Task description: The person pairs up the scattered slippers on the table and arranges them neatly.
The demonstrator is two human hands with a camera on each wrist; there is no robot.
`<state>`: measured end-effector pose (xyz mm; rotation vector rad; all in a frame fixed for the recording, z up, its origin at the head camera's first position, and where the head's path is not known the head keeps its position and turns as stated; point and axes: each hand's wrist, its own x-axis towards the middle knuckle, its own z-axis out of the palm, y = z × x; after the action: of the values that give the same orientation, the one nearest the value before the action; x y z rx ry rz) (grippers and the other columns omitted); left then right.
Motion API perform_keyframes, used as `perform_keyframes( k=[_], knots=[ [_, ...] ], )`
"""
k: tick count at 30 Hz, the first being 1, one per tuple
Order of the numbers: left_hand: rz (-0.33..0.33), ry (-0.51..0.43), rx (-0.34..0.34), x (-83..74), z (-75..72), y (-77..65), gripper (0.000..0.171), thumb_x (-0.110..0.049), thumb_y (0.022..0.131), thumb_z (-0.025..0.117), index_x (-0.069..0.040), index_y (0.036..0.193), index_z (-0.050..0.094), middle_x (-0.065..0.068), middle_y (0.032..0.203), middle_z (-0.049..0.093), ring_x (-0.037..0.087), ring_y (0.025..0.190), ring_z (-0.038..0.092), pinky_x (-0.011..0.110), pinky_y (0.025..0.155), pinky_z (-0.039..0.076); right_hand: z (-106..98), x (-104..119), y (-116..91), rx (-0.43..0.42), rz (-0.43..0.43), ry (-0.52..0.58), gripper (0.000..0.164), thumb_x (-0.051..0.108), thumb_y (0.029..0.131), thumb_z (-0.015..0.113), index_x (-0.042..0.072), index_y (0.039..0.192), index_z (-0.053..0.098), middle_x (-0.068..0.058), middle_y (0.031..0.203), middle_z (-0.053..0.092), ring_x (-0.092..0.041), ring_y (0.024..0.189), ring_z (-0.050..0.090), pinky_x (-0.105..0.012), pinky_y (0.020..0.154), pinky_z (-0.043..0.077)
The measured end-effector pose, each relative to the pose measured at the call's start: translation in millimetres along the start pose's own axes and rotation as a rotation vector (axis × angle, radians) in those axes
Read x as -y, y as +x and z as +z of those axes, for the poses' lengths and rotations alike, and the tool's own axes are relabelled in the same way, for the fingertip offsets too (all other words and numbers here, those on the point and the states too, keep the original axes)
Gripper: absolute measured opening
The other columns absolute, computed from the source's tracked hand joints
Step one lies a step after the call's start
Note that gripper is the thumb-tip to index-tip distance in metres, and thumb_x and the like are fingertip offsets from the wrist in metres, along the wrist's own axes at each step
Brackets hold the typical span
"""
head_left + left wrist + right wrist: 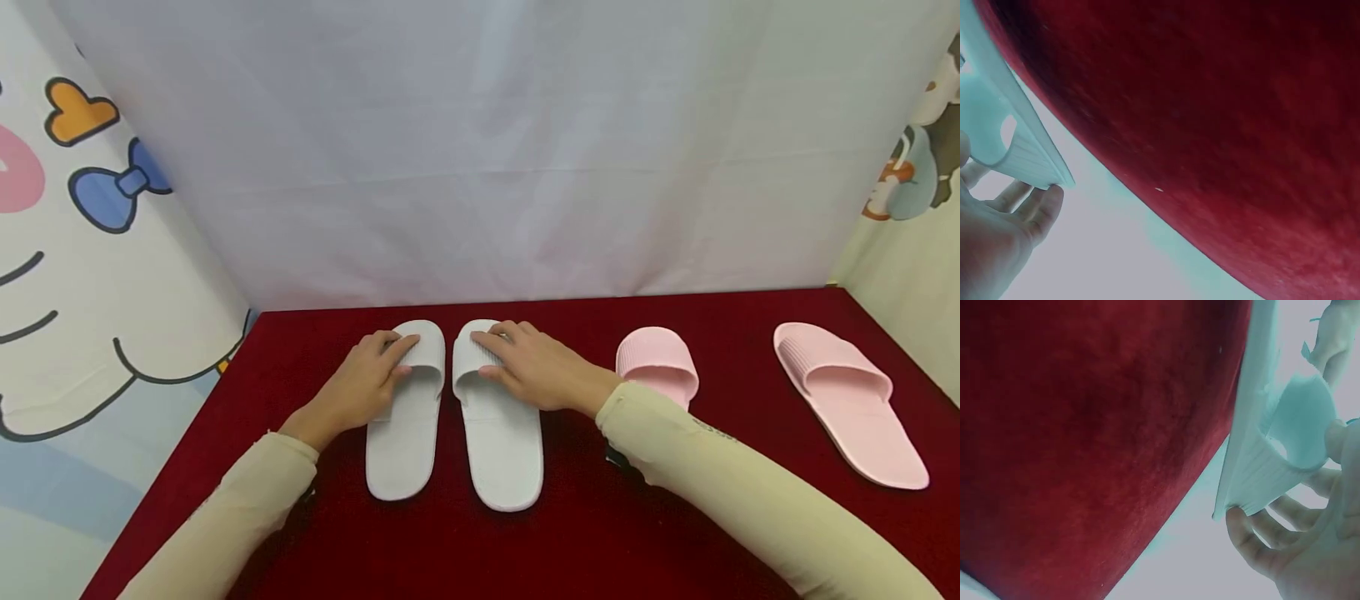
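Two white slippers lie side by side on a dark red cloth, toes pointing away from me. My left hand (362,382) holds the left white slipper (402,460) by its ribbed strap, thumb by the strap's opening and fingers over its outer side. Mirroring it, my right hand (546,370) holds the strap of the right white slipper (507,462). In the left wrist view, fingertips (1049,203) touch the slipper near its toe. The right wrist view shows fingertips (1239,526) against the other slipper's toe edge, with the thumb near the strap opening.
Right of the white pair are two pink slippers: one (656,348) partly hidden by my right sleeve, the other (862,408) tilted outward at the far right. A white sheet (525,167) hangs behind the red cloth (585,542). Printed cartoon panels flank both sides.
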<state>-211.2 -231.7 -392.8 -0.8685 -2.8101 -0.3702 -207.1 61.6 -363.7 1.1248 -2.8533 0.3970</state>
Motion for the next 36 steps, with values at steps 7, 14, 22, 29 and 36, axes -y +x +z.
perform_keyframes(
  k=[7, 14, 22, 29, 36],
  knots=[
    [-0.047, -0.051, 0.020, 15.9, -1.1, -7.5, 0.043, -0.020, 0.104, 0.050, -0.005, 0.145, 0.048, 0.026, 0.133, 0.052, 0.042, 0.119, 0.052, 0.057, 0.099, 0.041, 5.9, 2.8, 29.6, 0.121, 0.068, 0.059, 0.056, 0.042, 0.106, 0.043, 0.017, 0.155, 0.034, -0.014, 0.149, 0.044, -0.033, 0.136, 0.045, -0.044, 0.114, 0.039],
    [-0.096, -0.136, 0.059, 18.7, 3.3, 1.7, 0.045, -0.021, 0.105, 0.049, -0.011, 0.148, 0.045, 0.024, 0.138, 0.049, 0.040, 0.126, 0.048, 0.057, 0.104, 0.040, 9.6, -3.4, 40.3, 0.175, 0.129, 0.073, 0.056, 0.040, 0.106, 0.043, 0.018, 0.156, 0.032, -0.014, 0.151, 0.041, -0.034, 0.138, 0.042, -0.045, 0.114, 0.039],
    [-0.111, -0.162, 0.095, 15.4, 4.9, 9.9, 0.046, -0.022, 0.104, 0.050, -0.010, 0.148, 0.044, 0.023, 0.141, 0.048, 0.040, 0.128, 0.048, 0.057, 0.105, 0.040, 13.1, -6.1, 42.5, 0.221, 0.152, 0.137, 0.056, 0.038, 0.106, 0.045, 0.018, 0.156, 0.032, -0.016, 0.152, 0.038, -0.035, 0.139, 0.040, -0.045, 0.112, 0.041],
    [-0.110, -0.159, 0.097, 17.0, 8.5, 10.9, 0.047, -0.023, 0.105, 0.048, -0.011, 0.149, 0.043, 0.023, 0.142, 0.047, 0.040, 0.129, 0.047, 0.058, 0.106, 0.039, 17.4, -7.5, 44.1, 0.205, 0.157, 0.113, 0.055, 0.039, 0.105, 0.046, 0.019, 0.155, 0.035, -0.016, 0.151, 0.040, -0.035, 0.137, 0.041, -0.050, 0.111, 0.040],
    [-0.116, -0.168, 0.107, 16.4, 9.6, 11.5, 0.047, -0.023, 0.105, 0.048, -0.011, 0.150, 0.042, 0.022, 0.143, 0.046, 0.040, 0.129, 0.047, 0.058, 0.106, 0.038, 18.9, -10.1, 44.4, 0.191, 0.176, 0.105, 0.055, 0.040, 0.105, 0.046, 0.020, 0.155, 0.035, -0.015, 0.151, 0.040, -0.035, 0.137, 0.040, -0.051, 0.111, 0.039]
  ],
)
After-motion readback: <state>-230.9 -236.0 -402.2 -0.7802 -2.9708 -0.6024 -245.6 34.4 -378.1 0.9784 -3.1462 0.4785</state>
